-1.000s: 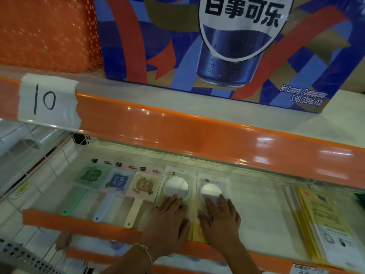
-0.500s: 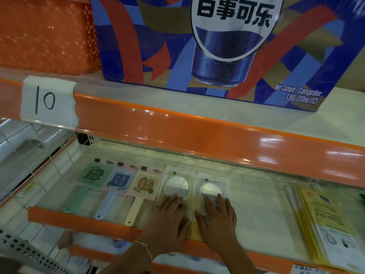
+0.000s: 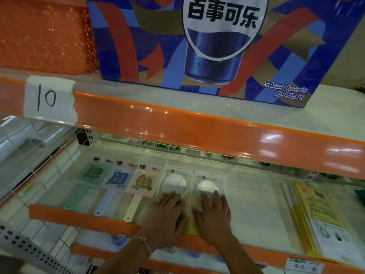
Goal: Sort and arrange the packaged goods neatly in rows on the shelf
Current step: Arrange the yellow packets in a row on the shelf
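1. A blue cola carton [image 3: 207, 46] on the upper shelf [image 3: 197, 127] reads "百事可乐" and "3.96L(330mL x12)".
2. The lower shelf [image 3: 256, 204] carries a row of packaged goods: three handled fan packs [image 3: 118, 180] at left, two mirror packs beside them.
3. Yellow packets [image 3: 324, 220] lie well apart, at right.
4. A taped label [image 3: 49, 98] reads "10".
5. Left hand [image 3: 167, 214], grip apart and fingers flat, presses the left mirror pack [image 3: 174, 183].
6. Right hand [image 3: 214, 216], likewise flat, presses the right mirror pack [image 3: 208, 186].
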The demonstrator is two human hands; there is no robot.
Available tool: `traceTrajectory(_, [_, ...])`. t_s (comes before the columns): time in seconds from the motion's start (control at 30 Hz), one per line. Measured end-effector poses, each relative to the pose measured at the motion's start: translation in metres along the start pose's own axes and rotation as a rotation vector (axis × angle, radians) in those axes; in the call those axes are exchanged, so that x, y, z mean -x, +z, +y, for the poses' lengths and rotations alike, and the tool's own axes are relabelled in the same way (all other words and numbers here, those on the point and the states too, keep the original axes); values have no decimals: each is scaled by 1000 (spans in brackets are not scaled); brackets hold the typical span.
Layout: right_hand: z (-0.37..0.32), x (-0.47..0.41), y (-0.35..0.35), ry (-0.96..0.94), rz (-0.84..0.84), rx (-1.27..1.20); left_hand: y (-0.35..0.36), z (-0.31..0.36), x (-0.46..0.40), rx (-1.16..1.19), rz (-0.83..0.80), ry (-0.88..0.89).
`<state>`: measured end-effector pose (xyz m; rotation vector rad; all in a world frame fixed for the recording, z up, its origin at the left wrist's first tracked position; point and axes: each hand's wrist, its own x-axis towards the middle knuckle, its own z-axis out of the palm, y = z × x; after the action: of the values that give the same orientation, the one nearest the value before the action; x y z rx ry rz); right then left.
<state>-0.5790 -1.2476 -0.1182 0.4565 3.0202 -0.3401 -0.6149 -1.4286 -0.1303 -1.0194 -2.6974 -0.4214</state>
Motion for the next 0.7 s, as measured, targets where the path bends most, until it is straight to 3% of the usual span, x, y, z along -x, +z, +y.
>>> traceTrajectory(0.33, [9,8,-25,-23,43,-149,-9,4,-2,48,10,-19])
traceTrajectory(0.53, [49,20,-58,62,196,-327,-24,47,-34,137,49,26])
traceTrajectory(0.7, [119,31,-81,175,450,-409,-17,114,-78,283,8,89])
